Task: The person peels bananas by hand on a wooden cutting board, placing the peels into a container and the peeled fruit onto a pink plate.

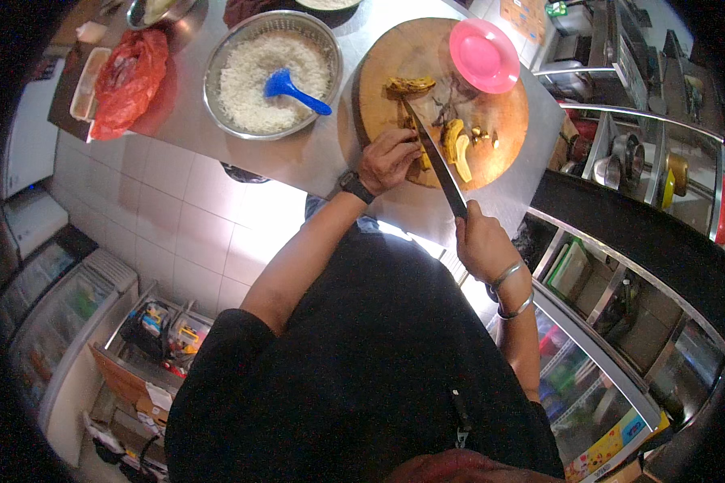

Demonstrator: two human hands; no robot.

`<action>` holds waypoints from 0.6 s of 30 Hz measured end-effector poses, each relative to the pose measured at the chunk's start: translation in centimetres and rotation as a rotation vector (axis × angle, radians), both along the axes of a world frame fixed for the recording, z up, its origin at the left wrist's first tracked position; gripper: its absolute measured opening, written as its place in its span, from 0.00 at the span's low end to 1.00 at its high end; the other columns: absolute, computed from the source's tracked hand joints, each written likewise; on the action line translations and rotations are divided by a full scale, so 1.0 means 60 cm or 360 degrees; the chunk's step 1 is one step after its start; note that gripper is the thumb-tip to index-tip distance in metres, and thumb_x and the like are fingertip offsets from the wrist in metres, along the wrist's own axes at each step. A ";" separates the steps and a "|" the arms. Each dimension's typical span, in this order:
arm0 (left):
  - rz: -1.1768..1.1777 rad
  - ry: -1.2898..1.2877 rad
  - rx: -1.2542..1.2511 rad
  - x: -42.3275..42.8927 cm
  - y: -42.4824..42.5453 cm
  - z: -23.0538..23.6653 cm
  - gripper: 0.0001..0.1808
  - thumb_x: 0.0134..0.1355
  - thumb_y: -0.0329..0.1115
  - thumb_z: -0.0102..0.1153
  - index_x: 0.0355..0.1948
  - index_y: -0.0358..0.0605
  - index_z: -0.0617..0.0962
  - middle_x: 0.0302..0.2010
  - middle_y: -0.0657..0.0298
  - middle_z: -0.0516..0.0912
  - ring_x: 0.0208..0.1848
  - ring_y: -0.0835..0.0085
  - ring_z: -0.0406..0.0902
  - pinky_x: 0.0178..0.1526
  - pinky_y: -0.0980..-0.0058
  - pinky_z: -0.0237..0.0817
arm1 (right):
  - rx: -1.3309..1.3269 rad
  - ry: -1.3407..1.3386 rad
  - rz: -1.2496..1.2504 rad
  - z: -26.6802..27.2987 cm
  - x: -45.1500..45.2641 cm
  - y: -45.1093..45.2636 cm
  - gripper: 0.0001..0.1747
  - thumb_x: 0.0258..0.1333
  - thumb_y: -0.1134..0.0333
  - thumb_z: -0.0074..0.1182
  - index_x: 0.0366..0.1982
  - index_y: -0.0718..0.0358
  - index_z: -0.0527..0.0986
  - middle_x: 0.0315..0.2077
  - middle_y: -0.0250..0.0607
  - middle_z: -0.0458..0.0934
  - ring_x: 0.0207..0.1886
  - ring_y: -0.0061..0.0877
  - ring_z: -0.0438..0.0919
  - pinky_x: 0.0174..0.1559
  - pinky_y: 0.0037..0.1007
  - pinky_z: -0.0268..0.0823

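My right hand (487, 244) grips the handle of a long kitchen knife (436, 158), its blade angled up and left over a round wooden chopping board (377, 57). Beside the blade, my left hand (390, 162) rests at the board's near left edge, fingers bent against a yellow banana piece (425, 158) that they partly hide. One dark-spotted banana (412, 84) lies near the knife tip. Right of the blade are a banana peel (452, 136), a pale yellow piece (462, 158) and several small cut ends (477, 133).
A pink plate (484, 55) overlaps the board's far right edge. Left of the board stands a steel colander of white rice (241, 90) with a blue rice paddle (296, 93). Farther left, a red plastic bag (130, 84) lies by a plastic container (89, 84) on the steel table.
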State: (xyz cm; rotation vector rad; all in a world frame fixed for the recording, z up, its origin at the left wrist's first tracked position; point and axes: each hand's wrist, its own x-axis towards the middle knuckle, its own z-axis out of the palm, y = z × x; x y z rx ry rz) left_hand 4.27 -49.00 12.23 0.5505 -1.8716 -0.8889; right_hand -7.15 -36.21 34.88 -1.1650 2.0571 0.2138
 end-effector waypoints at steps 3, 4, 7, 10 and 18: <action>0.0016 -0.0010 -0.0026 0.001 0.001 -0.001 0.11 0.54 0.27 0.70 0.39 0.43 0.84 0.47 0.54 0.84 0.48 0.55 0.83 0.50 0.61 0.75 | -0.0035 -0.0049 0.0020 -0.001 -0.008 0.003 0.14 0.68 0.64 0.42 0.43 0.70 0.64 0.26 0.71 0.78 0.33 0.64 0.79 0.40 0.60 0.70; 0.0023 0.0004 -0.0026 -0.002 0.000 -0.005 0.11 0.54 0.27 0.71 0.39 0.43 0.84 0.47 0.54 0.84 0.48 0.55 0.83 0.49 0.61 0.75 | -0.0054 -0.0060 0.0029 -0.004 -0.009 0.007 0.14 0.68 0.64 0.42 0.43 0.70 0.64 0.26 0.71 0.78 0.33 0.64 0.79 0.40 0.60 0.70; 0.0032 0.0021 -0.0016 -0.003 0.002 -0.008 0.12 0.53 0.27 0.71 0.39 0.43 0.84 0.47 0.54 0.84 0.47 0.55 0.83 0.49 0.62 0.75 | -0.0023 -0.0052 0.0016 -0.008 -0.008 0.018 0.14 0.68 0.64 0.42 0.43 0.71 0.64 0.26 0.71 0.78 0.32 0.64 0.79 0.39 0.60 0.70; 0.0018 0.0033 -0.0019 -0.001 0.002 -0.007 0.12 0.53 0.27 0.71 0.40 0.43 0.84 0.47 0.54 0.84 0.47 0.54 0.83 0.49 0.62 0.75 | 0.0015 -0.0047 -0.0001 -0.004 -0.003 0.030 0.14 0.68 0.64 0.42 0.43 0.71 0.64 0.26 0.71 0.78 0.32 0.64 0.79 0.39 0.60 0.70; 0.0007 0.0005 -0.0067 0.002 0.003 -0.009 0.13 0.52 0.27 0.71 0.40 0.45 0.84 0.49 0.55 0.83 0.47 0.55 0.82 0.50 0.62 0.74 | 0.0058 -0.0093 -0.0036 -0.002 -0.005 0.068 0.14 0.68 0.64 0.43 0.43 0.71 0.64 0.25 0.71 0.78 0.33 0.64 0.79 0.39 0.59 0.70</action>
